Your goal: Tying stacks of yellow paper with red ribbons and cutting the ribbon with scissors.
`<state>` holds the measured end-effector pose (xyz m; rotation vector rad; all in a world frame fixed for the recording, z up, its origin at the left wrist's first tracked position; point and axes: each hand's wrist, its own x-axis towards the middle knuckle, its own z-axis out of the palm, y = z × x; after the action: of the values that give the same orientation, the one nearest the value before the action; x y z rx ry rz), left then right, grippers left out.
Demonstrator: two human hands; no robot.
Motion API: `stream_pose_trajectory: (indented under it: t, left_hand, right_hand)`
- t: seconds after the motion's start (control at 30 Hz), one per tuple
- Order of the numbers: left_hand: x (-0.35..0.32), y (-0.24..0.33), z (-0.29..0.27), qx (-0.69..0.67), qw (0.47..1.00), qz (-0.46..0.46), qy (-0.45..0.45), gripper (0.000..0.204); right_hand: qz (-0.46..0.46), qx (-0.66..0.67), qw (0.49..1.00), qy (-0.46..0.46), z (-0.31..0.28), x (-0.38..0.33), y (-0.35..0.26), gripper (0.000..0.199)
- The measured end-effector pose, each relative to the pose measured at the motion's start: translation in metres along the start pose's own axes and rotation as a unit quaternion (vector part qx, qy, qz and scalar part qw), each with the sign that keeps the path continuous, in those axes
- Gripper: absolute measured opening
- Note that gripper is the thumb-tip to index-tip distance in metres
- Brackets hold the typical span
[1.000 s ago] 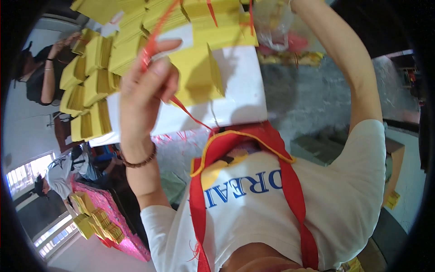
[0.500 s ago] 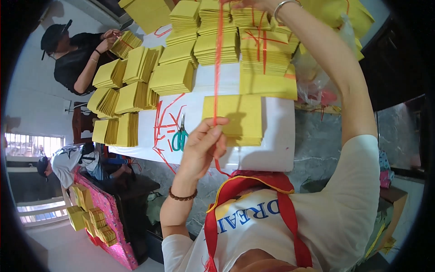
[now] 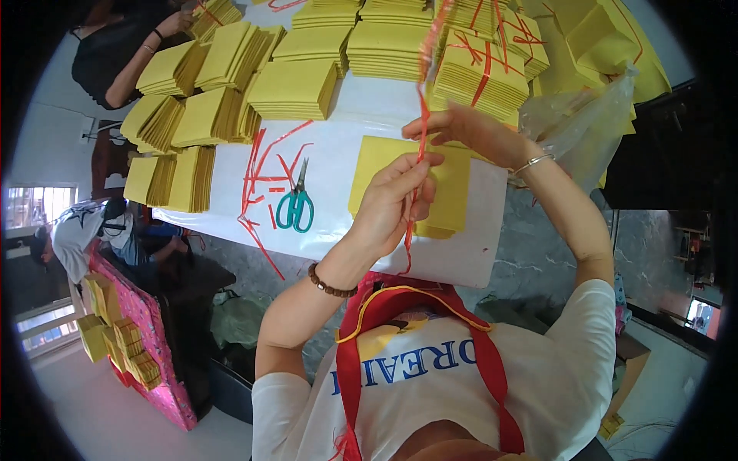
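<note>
My left hand (image 3: 398,196) is closed on a thin red plastic ribbon (image 3: 423,96). The ribbon runs up from my fingers toward the far side of the table, with its lower end hanging below the hand. Close by, my right hand (image 3: 480,137) has its fingers loosely stretched beside the ribbon; whether they touch it is unclear. Beneath both hands lies a stack of yellow paper (image 3: 373,161), partly covered by them. Green-handled scissors (image 3: 296,209) rest left of my left hand, next to red ribbon scraps (image 3: 250,180).
Folded yellow paper stacks (image 3: 292,88) fill the table's far and left parts. A ribbon-tied bundle (image 3: 477,73) stands beyond my right hand, near a clear plastic bag (image 3: 592,127). Across the table, a person in black (image 3: 123,50) handles a stack. The white tabletop (image 3: 480,253) ends close to me.
My right hand has come down from the far end of the ribbon to beside my left hand. The left hand keeps its hold and sits slightly farther right in the view, which has shifted.
</note>
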<state>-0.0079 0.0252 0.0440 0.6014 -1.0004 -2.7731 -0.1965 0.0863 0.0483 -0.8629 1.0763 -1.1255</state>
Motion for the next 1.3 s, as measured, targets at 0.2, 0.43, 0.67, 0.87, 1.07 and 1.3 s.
stream_pose_trajectory:
  t: [0.2, 0.43, 0.67, 0.87, 1.07, 1.3]
  left_hand:
    - [0.002, 0.001, 0.011, -0.009, 1.000, 0.002, 0.025, 0.026]
    - [-0.045, -0.021, 0.002, 0.046, 0.998, 0.035, 0.037, 0.029]
    - [-0.072, -0.060, -0.012, 0.038, 0.995, -0.005, 0.094, 0.029]
    - [-0.074, -0.080, -0.029, 0.097, 0.986, 0.006, 0.133, 0.028]
    - [-0.072, -0.088, -0.030, 0.138, 0.980, 0.007, 0.146, 0.026]
    - [-0.063, -0.085, -0.031, 0.125, 0.981, 0.016, 0.145, 0.026]
  right_hand:
    - [-0.045, -0.135, 0.989, 0.046, 0.017, 0.005, -0.013, 0.039]
    - [-0.015, -0.130, 0.984, 0.123, -0.004, 0.027, -0.012, 0.033]
    - [-0.005, -0.172, 0.972, 0.159, -0.028, 0.048, 0.013, 0.032]
    - [0.042, -0.195, 0.968, 0.152, -0.024, 0.048, 0.023, 0.033]
    - [0.060, -0.194, 0.967, 0.152, -0.034, 0.056, 0.029, 0.033]
    - [0.074, -0.172, 0.966, 0.181, -0.028, 0.062, 0.021, 0.032]
